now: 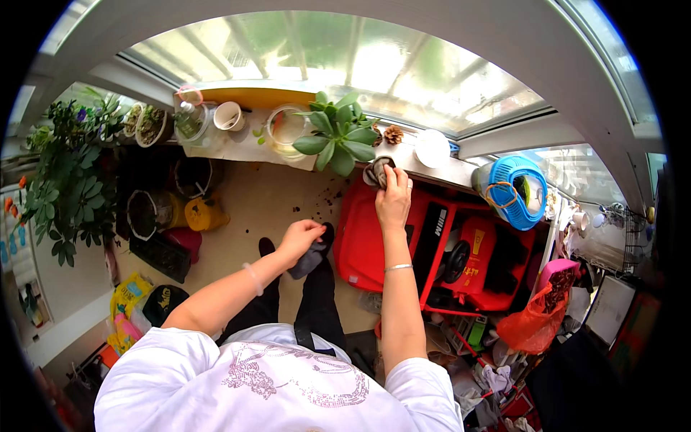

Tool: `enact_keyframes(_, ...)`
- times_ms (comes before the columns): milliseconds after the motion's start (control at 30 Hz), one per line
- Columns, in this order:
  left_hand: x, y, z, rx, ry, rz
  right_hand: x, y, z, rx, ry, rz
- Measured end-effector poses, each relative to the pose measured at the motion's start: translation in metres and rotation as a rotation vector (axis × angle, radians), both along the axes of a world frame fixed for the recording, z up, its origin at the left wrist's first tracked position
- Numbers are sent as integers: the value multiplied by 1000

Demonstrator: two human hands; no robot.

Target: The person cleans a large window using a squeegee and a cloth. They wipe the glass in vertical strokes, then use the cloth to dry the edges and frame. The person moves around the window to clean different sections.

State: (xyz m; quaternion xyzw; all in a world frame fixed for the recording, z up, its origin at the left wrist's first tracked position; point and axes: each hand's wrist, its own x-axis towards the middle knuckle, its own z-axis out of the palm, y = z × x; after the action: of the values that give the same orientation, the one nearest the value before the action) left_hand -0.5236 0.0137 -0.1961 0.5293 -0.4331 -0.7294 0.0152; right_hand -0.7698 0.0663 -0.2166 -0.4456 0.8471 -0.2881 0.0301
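My right hand (393,197) grips a crumpled grey-brown cloth (376,171) at the front edge of the window sill (402,162), just right of a green succulent plant (340,132). Lower and to the left, my left hand (302,240) holds a dark grey cloth (307,262), which hangs from its fingers above my feet. Pine cones (393,134) and a round white object (432,148) lie on the sill beyond my right hand. Left of the succulent stand a clear bowl of water (286,132) and a white cup (229,116).
A red toy ride-on car (361,237) stands under the sill at right. Dark crumbs (326,200) lie on the floor. Potted plants (143,213) and a yellow watering can (205,213) are at left. A blue-lidded plastic tank (513,191) stands at the sill's right end, near an orange-red plastic bag (537,324).
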Motion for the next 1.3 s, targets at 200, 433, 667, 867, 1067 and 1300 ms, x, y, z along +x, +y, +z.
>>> enact_keyframes(200, 188, 6, -15, -78, -235, 155, 42, -45, -29, 157, -10, -57)
enact_keyframes(433, 337, 14, -3, -48, -377, 374, 107, -71, -52, 106, 60, -175)
enact_keyframes(667, 445, 11, 10, -55, -352, 510, 133, -42, -94, 148, -396, -546)
enact_keyframes(867, 509, -9, 12, -103, -283, 672, 226, -5, -93, -225, -1164, -573)
enact_keyframes(1067, 514, -50, 36, -137, -174, 794, 294, -20, -67, -83, -1281, -376)
enact_keyframes(1300, 483, -101, 75, -147, -105, 792, 330, -106, -11, 57, -1369, -77)
